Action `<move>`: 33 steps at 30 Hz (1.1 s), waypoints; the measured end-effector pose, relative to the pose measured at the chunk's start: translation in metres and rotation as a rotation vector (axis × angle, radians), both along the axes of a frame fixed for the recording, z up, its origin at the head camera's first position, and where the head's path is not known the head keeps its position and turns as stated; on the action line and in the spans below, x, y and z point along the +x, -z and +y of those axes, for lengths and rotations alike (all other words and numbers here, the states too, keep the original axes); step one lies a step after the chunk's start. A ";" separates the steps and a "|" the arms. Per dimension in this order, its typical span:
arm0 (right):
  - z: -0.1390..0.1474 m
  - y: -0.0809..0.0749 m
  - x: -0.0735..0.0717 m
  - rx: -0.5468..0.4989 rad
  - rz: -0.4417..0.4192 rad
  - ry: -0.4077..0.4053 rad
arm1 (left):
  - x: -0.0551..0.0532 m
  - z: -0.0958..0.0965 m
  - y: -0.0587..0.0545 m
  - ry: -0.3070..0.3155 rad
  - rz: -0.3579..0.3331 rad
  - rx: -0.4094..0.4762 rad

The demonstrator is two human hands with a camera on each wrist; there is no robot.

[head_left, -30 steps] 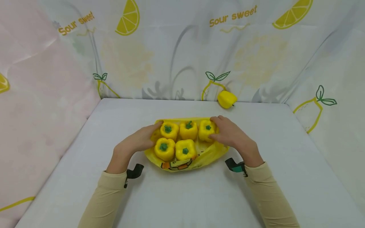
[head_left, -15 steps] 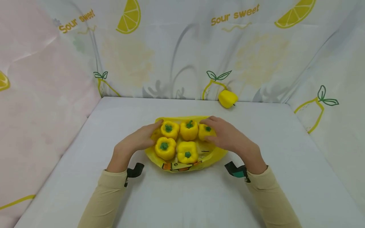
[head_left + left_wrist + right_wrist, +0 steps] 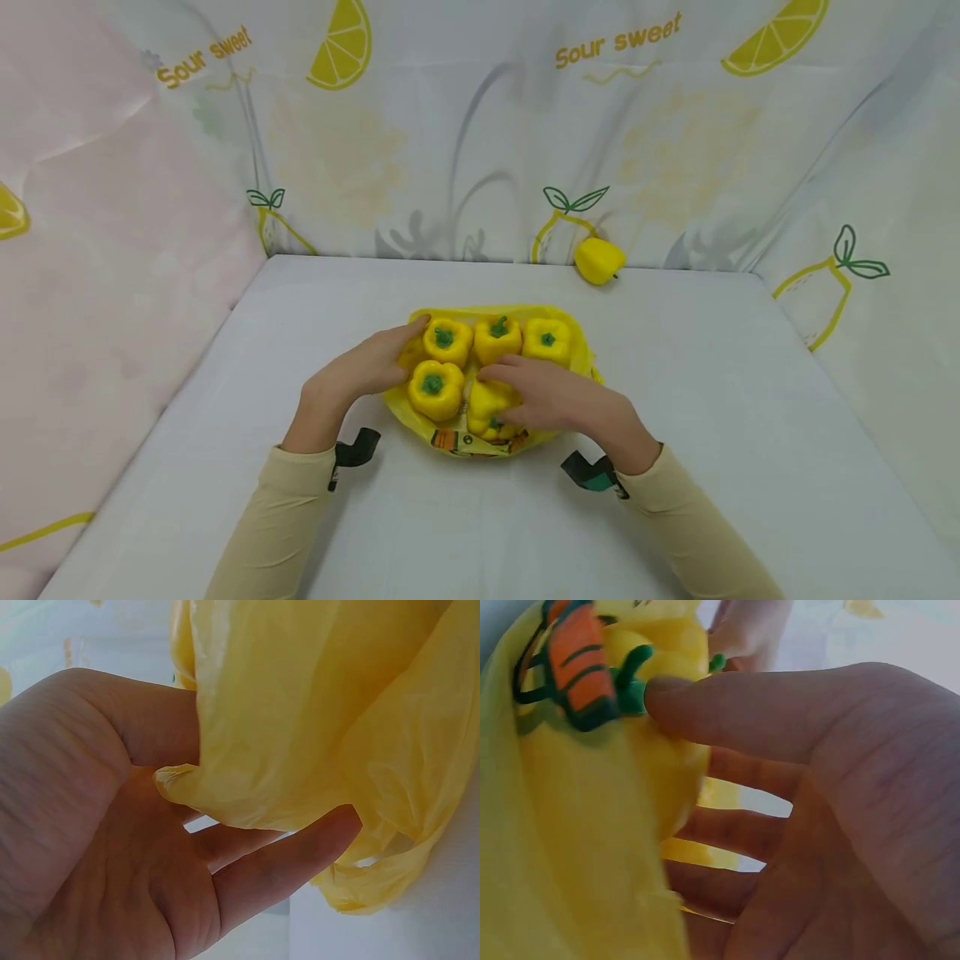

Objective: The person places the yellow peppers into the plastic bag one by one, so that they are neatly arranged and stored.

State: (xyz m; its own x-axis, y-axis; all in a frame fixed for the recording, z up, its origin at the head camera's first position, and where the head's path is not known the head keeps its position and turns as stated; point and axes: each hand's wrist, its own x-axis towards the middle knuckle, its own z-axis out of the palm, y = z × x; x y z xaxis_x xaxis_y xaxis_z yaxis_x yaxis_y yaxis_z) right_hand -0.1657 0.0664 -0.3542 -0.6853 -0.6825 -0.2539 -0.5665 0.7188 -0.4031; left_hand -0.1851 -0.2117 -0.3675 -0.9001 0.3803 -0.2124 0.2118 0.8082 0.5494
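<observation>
Several yellow bell peppers with green stems sit in an open yellow plastic bag (image 3: 582,358) in the head view. My left hand (image 3: 367,362) holds the bag's left edge. In the left wrist view, its thumb goes behind the plastic and its fingers lie on the outside. Over the front of the bag, my right hand (image 3: 551,396) grips the front middle bell pepper (image 3: 486,402), thumb at its stem in the right wrist view and fingers on the far side. A bell pepper (image 3: 435,393) in the front left lies close to the left hand.
Another yellow bell pepper (image 3: 599,260) lies on its side at the white table's back edge, against the printed cloth (image 3: 480,125). Cloth walls also stand on the left and right. A camera mount (image 3: 356,450) sticks out from the left wrist, another (image 3: 588,472) from the right.
The right hand has moved from the back right pepper left and toward me to the front middle one, which now leans with its stem forward. The left hand stays put.
</observation>
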 end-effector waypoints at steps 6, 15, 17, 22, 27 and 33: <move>0.003 0.008 -0.009 -0.109 0.003 -0.002 | 0.000 0.001 0.000 0.003 0.002 -0.006; 0.002 0.009 -0.016 -0.246 -0.010 0.086 | -0.001 0.000 0.000 0.002 0.002 -0.017; -0.001 0.010 -0.017 -0.248 0.012 0.112 | -0.001 0.000 0.000 0.000 0.000 -0.018; -0.001 0.011 -0.017 -0.254 0.060 0.155 | -0.001 0.000 -0.001 -0.002 -0.007 -0.009; 0.005 0.006 -0.019 -0.289 0.136 0.181 | 0.000 0.000 -0.001 0.000 -0.002 -0.006; 0.026 -0.009 -0.030 -0.379 0.206 0.262 | -0.001 -0.001 0.000 0.003 0.009 -0.007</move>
State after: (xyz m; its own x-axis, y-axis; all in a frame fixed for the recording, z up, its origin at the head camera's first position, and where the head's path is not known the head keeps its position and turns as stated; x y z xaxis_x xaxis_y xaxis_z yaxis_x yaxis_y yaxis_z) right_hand -0.1957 0.0923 -0.3455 -0.8556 -0.4991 0.1371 -0.4821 0.6719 -0.5623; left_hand -0.1860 -0.2131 -0.3679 -0.9007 0.3820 -0.2069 0.2196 0.8112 0.5419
